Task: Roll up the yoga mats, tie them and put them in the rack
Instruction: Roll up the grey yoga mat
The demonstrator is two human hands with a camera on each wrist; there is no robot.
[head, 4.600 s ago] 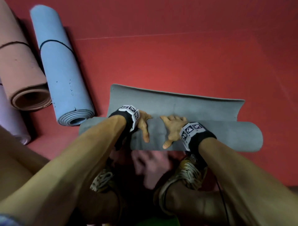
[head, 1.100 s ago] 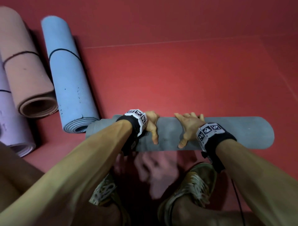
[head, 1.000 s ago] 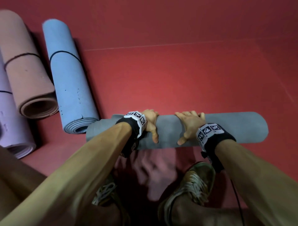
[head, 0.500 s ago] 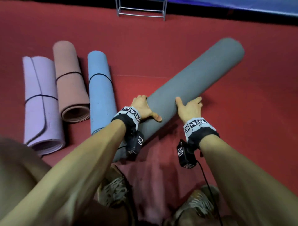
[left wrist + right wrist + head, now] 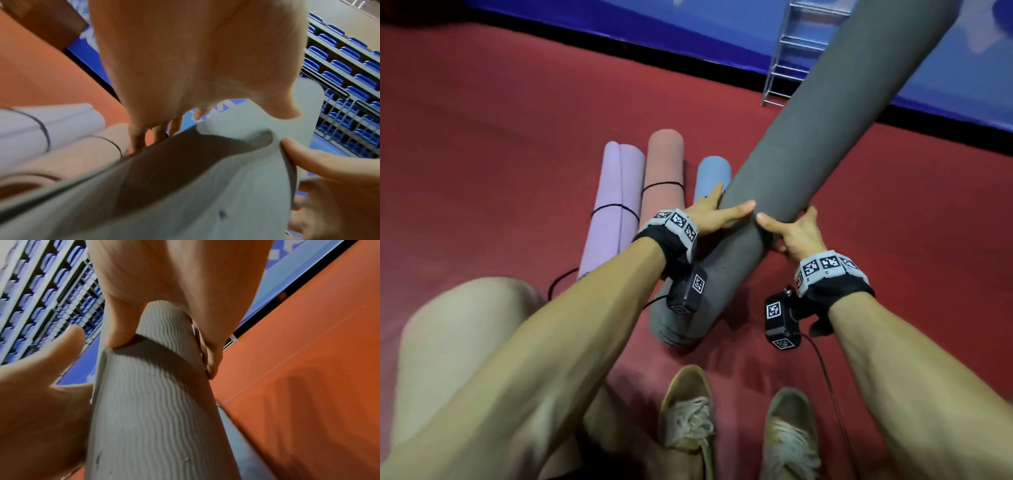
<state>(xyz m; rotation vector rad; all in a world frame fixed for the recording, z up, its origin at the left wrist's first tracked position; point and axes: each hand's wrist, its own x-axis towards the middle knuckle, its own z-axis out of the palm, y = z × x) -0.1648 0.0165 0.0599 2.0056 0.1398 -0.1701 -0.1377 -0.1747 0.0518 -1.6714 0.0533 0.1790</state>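
A rolled grey yoga mat stands tilted, its lower end on the red floor and its top leaning up toward the far right. My left hand grips it from the left, thumb across the front. My right hand grips it from the right at the same height. The wrist views show the grey mat clasped between fingers and thumb. No tie is visible on this mat. A metal rack stands at the far right against the blue wall.
On the floor to the left lie a lilac rolled mat, a pink one and a blue one, the first two bound with black cord. A loose black cord lies near my left knee. My shoes are close below.
The grey mat went from lying flat and being rolled shut to being lifted and swung upright; its far end has risen further toward the rack since half a second ago.
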